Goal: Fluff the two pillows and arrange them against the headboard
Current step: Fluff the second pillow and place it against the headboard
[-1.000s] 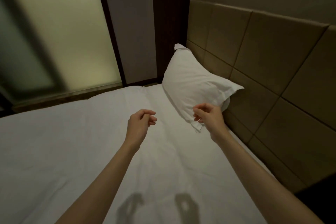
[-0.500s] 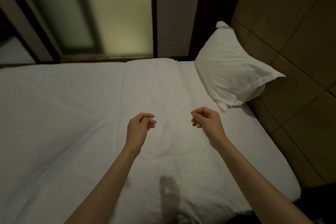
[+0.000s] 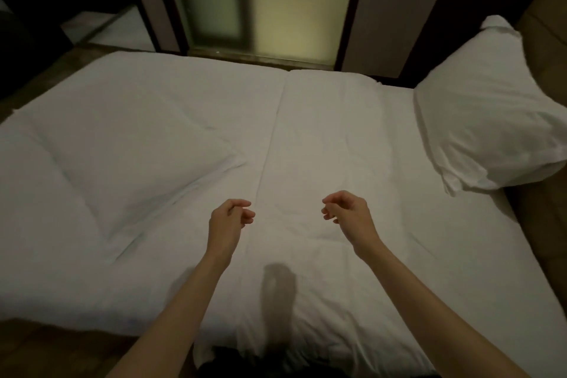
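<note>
One white pillow (image 3: pixel 484 120) leans against the brown padded headboard (image 3: pixel 546 9) at the right edge of the view. A second white pillow (image 3: pixel 129 150) lies flat on the white bed (image 3: pixel 322 147), left of centre, one corner pointing right. My left hand (image 3: pixel 228 221) hovers over the sheet just right of that flat pillow, fingers loosely curled and holding nothing. My right hand (image 3: pixel 346 213) hovers at the same height, also loosely curled and empty, well left of the leaning pillow.
A frosted glass panel (image 3: pixel 276 0) in a dark frame stands beyond the far side of the bed. Wooden floor (image 3: pixel 46 344) shows along the near left edge and at the far left corner. My hands cast a shadow (image 3: pixel 277 291) on the sheet.
The view has swung left, so the leaning pillow and headboard slid to the right edge and the flat pillow came into sight. My right hand has drawn away from the leaning pillow.
</note>
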